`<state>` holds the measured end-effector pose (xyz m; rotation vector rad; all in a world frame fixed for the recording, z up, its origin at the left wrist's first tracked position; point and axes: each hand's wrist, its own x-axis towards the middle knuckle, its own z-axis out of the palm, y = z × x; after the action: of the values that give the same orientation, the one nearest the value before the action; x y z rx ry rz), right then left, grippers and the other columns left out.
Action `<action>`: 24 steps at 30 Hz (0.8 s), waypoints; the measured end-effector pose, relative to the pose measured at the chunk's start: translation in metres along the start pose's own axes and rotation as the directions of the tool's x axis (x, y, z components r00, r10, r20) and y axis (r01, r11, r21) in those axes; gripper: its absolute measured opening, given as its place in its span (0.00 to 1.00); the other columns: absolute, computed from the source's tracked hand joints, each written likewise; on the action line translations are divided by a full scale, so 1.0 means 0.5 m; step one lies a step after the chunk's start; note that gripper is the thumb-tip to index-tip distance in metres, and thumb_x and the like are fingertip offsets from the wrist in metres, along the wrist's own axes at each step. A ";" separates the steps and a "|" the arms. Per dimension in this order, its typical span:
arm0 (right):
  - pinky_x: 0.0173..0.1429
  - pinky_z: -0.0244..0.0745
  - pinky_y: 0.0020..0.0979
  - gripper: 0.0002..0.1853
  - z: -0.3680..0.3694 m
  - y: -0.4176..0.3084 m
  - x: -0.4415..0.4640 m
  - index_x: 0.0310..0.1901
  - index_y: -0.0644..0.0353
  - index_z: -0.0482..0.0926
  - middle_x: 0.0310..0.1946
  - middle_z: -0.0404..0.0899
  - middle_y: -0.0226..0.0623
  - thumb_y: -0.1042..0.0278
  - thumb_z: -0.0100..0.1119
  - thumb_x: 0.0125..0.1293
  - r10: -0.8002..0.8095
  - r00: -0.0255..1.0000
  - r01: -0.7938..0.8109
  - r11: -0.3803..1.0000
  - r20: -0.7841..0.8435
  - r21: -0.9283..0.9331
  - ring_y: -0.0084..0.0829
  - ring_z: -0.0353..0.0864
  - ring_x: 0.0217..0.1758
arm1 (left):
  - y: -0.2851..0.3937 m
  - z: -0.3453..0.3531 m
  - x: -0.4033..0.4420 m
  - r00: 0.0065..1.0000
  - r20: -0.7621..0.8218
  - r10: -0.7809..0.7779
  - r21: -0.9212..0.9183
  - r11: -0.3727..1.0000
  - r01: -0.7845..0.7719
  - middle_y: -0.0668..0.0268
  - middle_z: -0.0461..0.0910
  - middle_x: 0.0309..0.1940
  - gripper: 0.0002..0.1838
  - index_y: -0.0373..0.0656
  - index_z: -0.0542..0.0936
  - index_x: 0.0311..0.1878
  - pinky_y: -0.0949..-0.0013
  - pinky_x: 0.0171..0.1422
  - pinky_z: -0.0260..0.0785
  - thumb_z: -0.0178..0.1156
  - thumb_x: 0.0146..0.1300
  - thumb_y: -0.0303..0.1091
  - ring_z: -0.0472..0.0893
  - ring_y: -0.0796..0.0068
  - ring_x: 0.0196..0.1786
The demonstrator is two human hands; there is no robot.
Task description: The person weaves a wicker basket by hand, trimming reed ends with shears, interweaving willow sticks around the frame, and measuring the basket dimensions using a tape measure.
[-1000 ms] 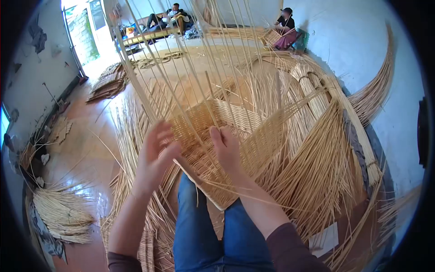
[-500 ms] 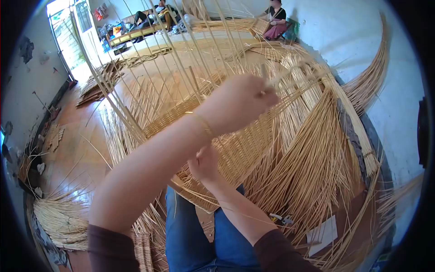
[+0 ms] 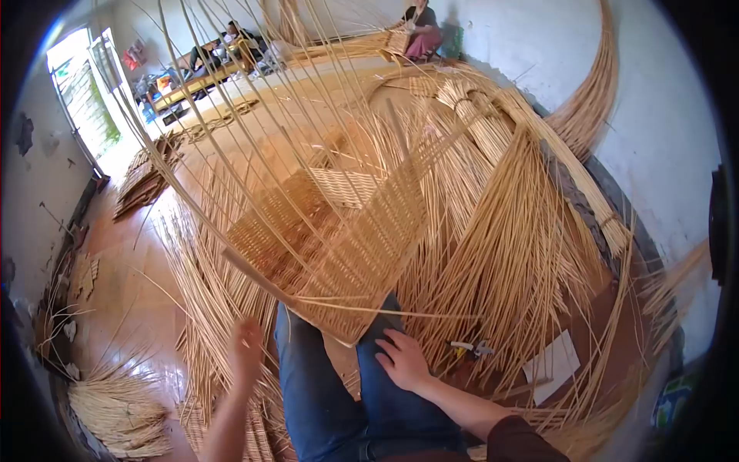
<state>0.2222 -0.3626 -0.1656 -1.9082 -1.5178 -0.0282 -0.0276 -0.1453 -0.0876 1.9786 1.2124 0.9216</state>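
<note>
A half-woven wicker basket (image 3: 389, 239) rests tilted over my knees, with long upright stakes rising from its far and left sides. Loose weaving strands (image 3: 416, 314) stick out to the right from its near corner. On my right thigh, just below that corner, my right hand (image 3: 404, 359) lies with its fingers spread, holding nothing. My left hand (image 3: 246, 354) is raised beside my left thigh, apart from the basket. Its fingers are blurred and seen edge-on, and no strand shows clearly in them.
Fanned bundles of willow rods (image 3: 508, 254) cover the floor to my right. A pair of pliers or cutters (image 3: 471, 349) and a white sheet (image 3: 553, 367) lie there. More rods (image 3: 212, 277) spread at my left. A person (image 3: 423, 31) sits working by the far wall.
My left hand has drawn back from the basket's right side down to my left. My right hand has left the basket's near part for my thigh. The view has shifted.
</note>
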 end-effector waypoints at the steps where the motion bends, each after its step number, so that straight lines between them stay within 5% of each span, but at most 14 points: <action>1: 0.58 0.71 0.43 0.13 -0.008 -0.006 -0.014 0.48 0.61 0.79 0.50 0.78 0.44 0.65 0.57 0.65 0.109 0.994 -0.108 0.990 -0.006 0.086 0.49 0.76 0.53 | -0.025 0.052 -0.078 0.998 0.035 0.050 0.126 0.991 -0.054 0.57 0.78 0.44 0.12 0.41 0.77 0.48 0.64 0.53 0.71 0.60 0.60 0.26 0.78 0.64 0.46; 3: 0.56 0.72 0.42 0.12 -0.009 -0.006 -0.018 0.45 0.62 0.80 0.50 0.78 0.43 0.64 0.58 0.64 0.240 0.970 -0.232 0.958 -0.031 0.172 0.47 0.77 0.52 | -0.025 0.118 -0.202 0.978 0.111 0.177 0.122 0.974 -0.190 0.51 0.74 0.56 0.14 0.44 0.78 0.48 0.50 0.70 0.56 0.64 0.57 0.33 0.65 0.43 0.66; 4: 0.57 0.73 0.41 0.13 -0.009 -0.005 -0.018 0.45 0.61 0.80 0.50 0.79 0.42 0.64 0.58 0.64 0.215 0.976 -0.210 0.968 -0.024 0.138 0.46 0.78 0.52 | 0.021 0.118 -0.229 0.950 0.198 0.243 0.336 0.893 -0.299 0.54 0.75 0.56 0.14 0.46 0.79 0.46 0.48 0.70 0.56 0.65 0.56 0.33 0.63 0.39 0.66; 9: 0.62 0.69 0.42 0.17 0.002 0.001 -0.011 0.53 0.57 0.78 0.57 0.73 0.42 0.59 0.53 0.68 0.179 0.972 -0.180 0.984 0.149 -0.006 0.44 0.72 0.60 | -0.029 0.132 -0.200 0.972 0.133 0.193 0.168 0.962 -0.214 0.62 0.78 0.52 0.08 0.47 0.82 0.40 0.47 0.68 0.56 0.64 0.55 0.30 0.64 0.45 0.65; 10: 0.63 0.68 0.42 0.17 0.007 0.005 -0.012 0.54 0.56 0.77 0.58 0.72 0.42 0.58 0.52 0.68 0.168 0.975 -0.168 0.986 0.145 -0.010 0.44 0.71 0.61 | -0.021 0.125 -0.198 0.945 0.116 0.305 0.235 0.916 -0.325 0.60 0.80 0.49 0.08 0.44 0.81 0.40 0.49 0.63 0.62 0.61 0.56 0.28 0.70 0.45 0.60; 13: 0.65 0.66 0.43 0.18 0.013 0.015 -0.014 0.56 0.55 0.76 0.60 0.70 0.40 0.56 0.51 0.70 0.177 0.971 -0.178 0.984 0.162 -0.005 0.43 0.70 0.62 | -0.007 0.122 -0.200 0.963 0.110 0.247 0.201 0.943 -0.265 0.67 0.79 0.51 0.06 0.45 0.82 0.36 0.50 0.67 0.57 0.64 0.53 0.27 0.66 0.48 0.63; 14: 0.65 0.66 0.43 0.18 0.012 0.014 -0.014 0.56 0.54 0.76 0.60 0.70 0.40 0.56 0.50 0.70 0.199 0.964 -0.204 0.979 0.177 0.014 0.43 0.69 0.63 | 0.019 0.117 -0.200 0.948 0.075 0.309 0.255 0.913 -0.318 0.62 0.81 0.47 0.05 0.42 0.82 0.35 0.50 0.62 0.63 0.62 0.54 0.26 0.72 0.47 0.57; 16: 0.64 0.65 0.43 0.18 0.010 0.008 -0.014 0.56 0.54 0.77 0.59 0.70 0.39 0.55 0.50 0.71 0.225 0.954 -0.237 0.971 0.200 0.034 0.42 0.69 0.63 | 0.013 0.108 -0.200 0.918 0.111 0.382 0.312 0.863 -0.397 0.60 0.80 0.51 0.07 0.43 0.79 0.43 0.53 0.62 0.66 0.60 0.62 0.25 0.73 0.54 0.57; 24: 0.65 0.64 0.43 0.18 0.005 0.012 -0.011 0.56 0.54 0.76 0.60 0.69 0.39 0.55 0.50 0.71 0.232 0.945 -0.250 0.967 0.232 0.050 0.42 0.69 0.63 | 0.009 0.119 -0.205 0.935 0.066 0.349 0.246 0.902 -0.355 0.63 0.80 0.51 0.07 0.45 0.82 0.39 0.51 0.63 0.64 0.62 0.57 0.26 0.72 0.50 0.58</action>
<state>0.2249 -0.3663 -0.1728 -2.0744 -1.3921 0.3641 -0.0108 -0.2499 -0.1407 2.4656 1.0175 0.9511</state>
